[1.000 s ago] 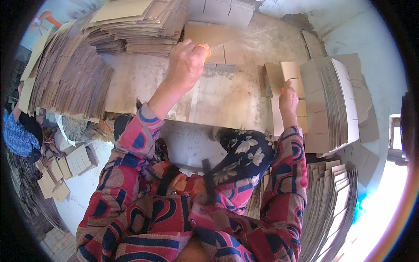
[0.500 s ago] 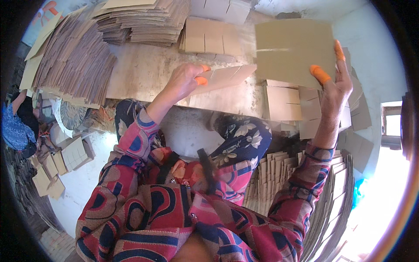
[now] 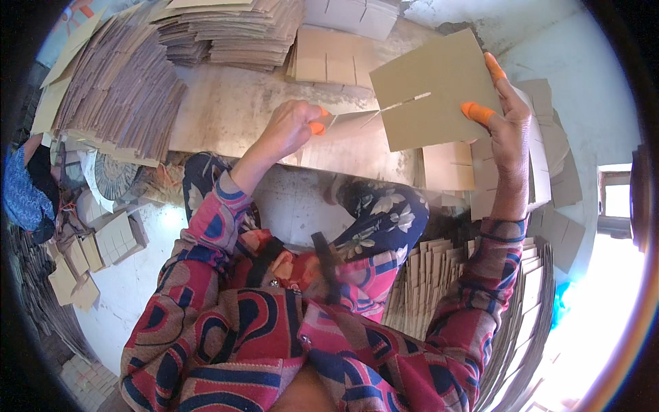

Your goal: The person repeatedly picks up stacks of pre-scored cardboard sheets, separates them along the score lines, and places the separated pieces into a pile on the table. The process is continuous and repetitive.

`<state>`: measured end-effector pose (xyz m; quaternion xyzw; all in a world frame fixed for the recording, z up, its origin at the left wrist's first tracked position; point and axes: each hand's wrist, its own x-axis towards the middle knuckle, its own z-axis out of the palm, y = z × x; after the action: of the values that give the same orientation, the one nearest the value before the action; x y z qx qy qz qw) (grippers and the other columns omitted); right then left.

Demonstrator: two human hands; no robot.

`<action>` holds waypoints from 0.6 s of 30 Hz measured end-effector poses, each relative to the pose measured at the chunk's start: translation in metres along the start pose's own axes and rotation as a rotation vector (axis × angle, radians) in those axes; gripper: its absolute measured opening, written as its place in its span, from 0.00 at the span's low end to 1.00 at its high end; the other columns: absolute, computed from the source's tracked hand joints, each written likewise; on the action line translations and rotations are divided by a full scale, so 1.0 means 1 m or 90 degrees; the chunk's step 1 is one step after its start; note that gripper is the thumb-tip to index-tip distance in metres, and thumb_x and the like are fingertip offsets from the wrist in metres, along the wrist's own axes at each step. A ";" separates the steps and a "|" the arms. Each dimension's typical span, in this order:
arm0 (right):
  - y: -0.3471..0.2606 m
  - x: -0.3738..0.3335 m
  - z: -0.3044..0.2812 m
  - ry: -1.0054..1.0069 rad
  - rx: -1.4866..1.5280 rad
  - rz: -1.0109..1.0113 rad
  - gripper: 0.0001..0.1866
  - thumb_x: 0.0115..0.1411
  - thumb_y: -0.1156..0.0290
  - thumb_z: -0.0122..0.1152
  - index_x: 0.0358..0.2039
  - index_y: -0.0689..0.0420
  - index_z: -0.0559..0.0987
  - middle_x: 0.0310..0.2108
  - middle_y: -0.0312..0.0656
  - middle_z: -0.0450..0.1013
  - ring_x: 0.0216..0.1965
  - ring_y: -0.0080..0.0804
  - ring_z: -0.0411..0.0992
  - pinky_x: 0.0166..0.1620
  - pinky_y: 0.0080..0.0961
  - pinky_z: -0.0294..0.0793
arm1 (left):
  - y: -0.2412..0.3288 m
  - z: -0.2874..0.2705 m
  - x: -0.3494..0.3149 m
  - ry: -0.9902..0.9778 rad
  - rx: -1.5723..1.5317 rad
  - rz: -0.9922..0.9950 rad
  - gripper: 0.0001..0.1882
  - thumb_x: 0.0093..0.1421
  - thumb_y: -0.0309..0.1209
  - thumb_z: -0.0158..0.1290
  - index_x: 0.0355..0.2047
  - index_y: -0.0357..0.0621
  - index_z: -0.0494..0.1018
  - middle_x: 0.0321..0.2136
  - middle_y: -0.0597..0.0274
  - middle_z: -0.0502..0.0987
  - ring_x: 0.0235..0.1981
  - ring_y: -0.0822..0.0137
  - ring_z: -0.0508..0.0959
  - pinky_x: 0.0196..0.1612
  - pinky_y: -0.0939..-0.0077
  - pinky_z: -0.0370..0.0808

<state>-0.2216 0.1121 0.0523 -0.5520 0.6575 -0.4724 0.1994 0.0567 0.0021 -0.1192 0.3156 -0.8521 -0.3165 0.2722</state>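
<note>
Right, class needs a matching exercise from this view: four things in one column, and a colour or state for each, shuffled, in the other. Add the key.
Column one
1. Left hand
2. Right hand
3. Finger covers
4. Trousers

Column two
A. Orange in colour
B. Holding up the broad cardboard sheet
C. Dark, with a pale flower pattern
D. Pinching the cardboard piece that looks narrow from this angle

Pairs: 1-D, 2-B, 3-A, 4-C
</note>
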 end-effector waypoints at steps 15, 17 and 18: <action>0.012 0.020 0.004 -0.066 -0.147 -0.174 0.40 0.45 0.85 0.60 0.62 0.55 0.66 0.49 0.44 0.74 0.36 0.25 0.75 0.29 0.19 0.78 | -0.007 0.004 0.003 0.009 0.002 0.007 0.10 0.49 0.27 0.59 0.34 0.44 0.80 0.24 0.46 0.77 0.29 0.48 0.78 0.32 0.60 0.73; 0.000 0.019 0.009 -0.073 -0.103 -0.105 0.40 0.45 0.86 0.60 0.62 0.55 0.66 0.49 0.44 0.74 0.41 0.26 0.74 0.38 0.21 0.78 | -0.007 0.004 0.003 0.024 0.005 0.011 0.10 0.49 0.27 0.59 0.34 0.44 0.80 0.24 0.46 0.77 0.29 0.48 0.78 0.32 0.60 0.72; -0.008 0.018 0.010 -0.083 -0.065 -0.050 0.40 0.45 0.87 0.60 0.62 0.55 0.66 0.50 0.44 0.73 0.44 0.26 0.73 0.44 0.22 0.76 | -0.005 0.002 0.002 0.015 -0.004 0.001 0.10 0.49 0.27 0.58 0.34 0.44 0.80 0.24 0.46 0.77 0.29 0.48 0.78 0.32 0.60 0.72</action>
<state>-0.2150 0.0920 0.0585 -0.6161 0.6442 -0.4092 0.1946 0.0559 -0.0020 -0.1238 0.3181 -0.8481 -0.3151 0.2831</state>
